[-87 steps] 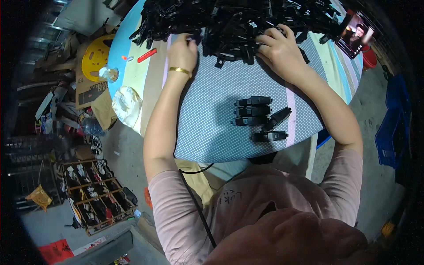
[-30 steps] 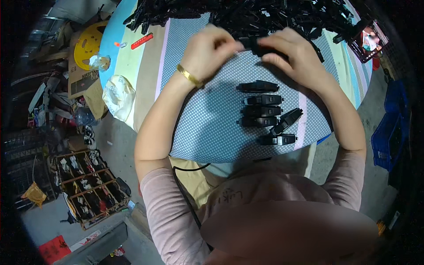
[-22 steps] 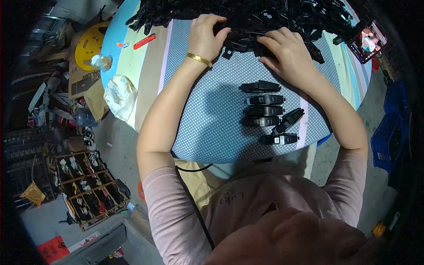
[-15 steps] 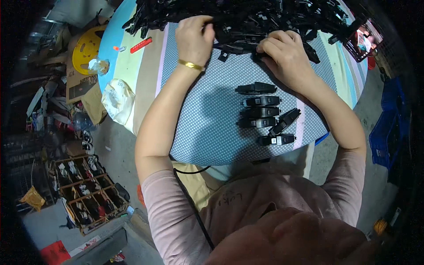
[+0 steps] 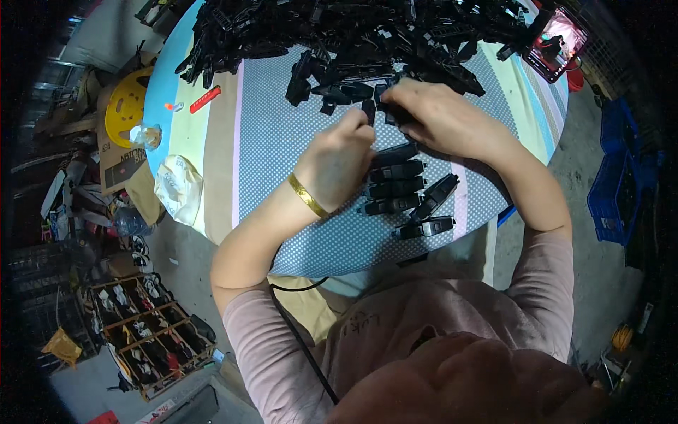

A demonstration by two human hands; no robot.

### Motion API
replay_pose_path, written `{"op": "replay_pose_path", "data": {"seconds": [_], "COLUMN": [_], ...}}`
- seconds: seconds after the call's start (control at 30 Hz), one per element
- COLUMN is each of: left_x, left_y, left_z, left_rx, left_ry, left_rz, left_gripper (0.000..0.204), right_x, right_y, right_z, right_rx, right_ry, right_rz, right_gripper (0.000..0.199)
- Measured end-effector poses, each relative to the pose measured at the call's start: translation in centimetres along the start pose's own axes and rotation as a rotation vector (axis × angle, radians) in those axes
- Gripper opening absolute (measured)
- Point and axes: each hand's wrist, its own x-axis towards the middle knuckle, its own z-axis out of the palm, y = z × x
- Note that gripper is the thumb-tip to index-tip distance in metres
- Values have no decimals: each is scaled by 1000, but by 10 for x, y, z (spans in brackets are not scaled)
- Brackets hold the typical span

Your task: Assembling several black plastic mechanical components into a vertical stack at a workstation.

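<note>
On the near side of the tabletop [image 5: 275, 141], a set-apart group [image 5: 397, 188] of six black pieces lies clear of the main stock. Four of them sit side by side in a row, their left ends partly covered by the left hand [image 5: 339, 155]. A fifth piece [image 5: 436, 196] lies at a slant just right of the row, and a sixth piece [image 5: 426, 227] is nearest the table edge.

Hand status: the left hand is closed, with a black part [image 5: 368, 111] projecting from between thumb and forefinger. The right hand [image 5: 448, 119] is bent inward, its fingertips gripping a dark component [image 5: 381, 93] just beside that part. Whether the two are joined, touching or separate cannot be determined, because the fingers cover the contact area.

Stock status: a large heap [image 5: 247, 35] of black parts spans the far side of the tabletop. Several loose parts [image 5: 300, 78] lie at its near edge, to the left of the hands.

Progress assessment: judged by quantity, the work is at an early stage. Six pieces stand apart from the heap; one handling operation is under way between the hands; the bulk of the parts remains in the heap. Whether the six set-apart pieces are complete cannot be confirmed, as their fine detail is too small to read.
</note>
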Motion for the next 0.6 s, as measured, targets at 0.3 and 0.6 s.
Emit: {"op": "replay_pose_path", "data": {"seconds": [0.3,0.6], "left_x": [17,8], "left_y": [-40,-26], "left_z": [4,14], "left_rx": [12,96], "left_ry": [99,98], "left_rz": [255,114], "left_gripper": [35,21], "right_x": [4,4], "right_y": [1,0], "right_z": [-15,-9], "right_rx": [-159,100], "right_ry": [184,10], "right_rz": [40,-94], "right_gripper": [21,24]}}
